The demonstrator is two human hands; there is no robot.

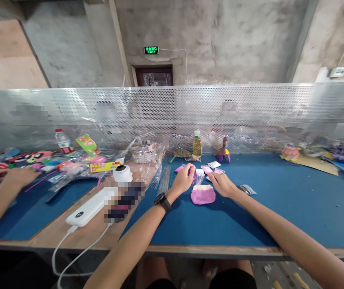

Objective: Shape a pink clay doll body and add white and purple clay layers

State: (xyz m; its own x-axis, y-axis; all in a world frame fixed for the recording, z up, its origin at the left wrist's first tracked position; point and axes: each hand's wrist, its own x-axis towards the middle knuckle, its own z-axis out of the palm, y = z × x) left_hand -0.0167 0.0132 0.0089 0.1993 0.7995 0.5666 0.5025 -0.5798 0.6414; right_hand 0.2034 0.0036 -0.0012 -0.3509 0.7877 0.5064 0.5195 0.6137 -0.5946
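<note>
Left fingers [191, 170] pinch a purple piece [189, 171], held just above the blue tabletop [280, 200]. The right hand [222, 184] has its fingers curled toward a clear packet [200, 174]; whether they grip it cannot be told. The left hand [183, 181] wears a black watch [162, 201] at the wrist.

A pink lump [203, 195] lies on the tabletop between the two hands, just in front of them. Small pink packets [207, 169] sit just beyond the fingers, with a yellow bottle [197, 145] and a purple figure [224, 150] farther back, against the perforated screen [250, 112].

The work appears to be at the picking stage, with a small bit of colour taken up and the lump untouched. A next move calls for a firm pinch on the piece and a hand free to steady the lump.

A white power bank [90, 207] lies to the left, its cable running off the edge. A co-worker's hand [19, 176] rests flat farther left, among bright packets and a water bottle [64, 141].

The green sign [151, 50] on the far wall reads "EXIT" under Chinese characters. Bottle and packet labels are too small to read.
</note>
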